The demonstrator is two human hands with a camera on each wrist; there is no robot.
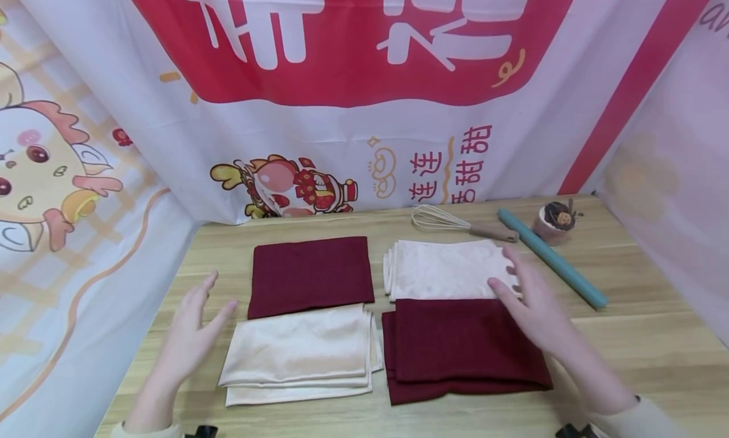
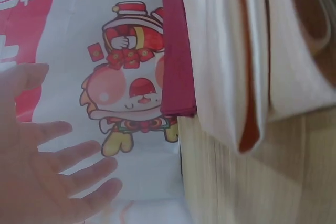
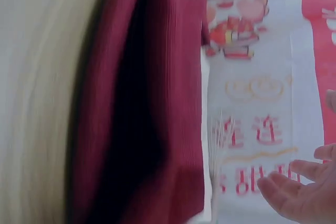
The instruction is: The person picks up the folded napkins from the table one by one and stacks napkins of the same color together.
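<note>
"While your left hand (image 1: 190,337) hangs relaxed beside the folded cream cloth (image 1: 299,346), how is your right hand (image 1: 529,305)?"

"It hovers free, fingers parted, over the near maroon cloth's (image 1: 461,343) far right corner."

"Anything readable?"

"Red 连连 (image 1: 425,164) and 甜甜 (image 1: 475,140) on your backdrop (image 1: 342,55). Only your head view shows the teal rod (image 1: 552,259); your right wrist view, the dark hollow between maroon layers."

Whisk (image 1: 494,231), wire head left, lies near back edge of wood-grain table (image 1: 649,343). Teal rod (image 1: 551,258) slants beside its handle end. Small cup (image 1: 549,234), dark contents, just right of rod. Behind: white curtain (image 1: 319,131), red panel (image 1: 353,58), white characters, cartoon figure (image 1: 279,181).
</note>
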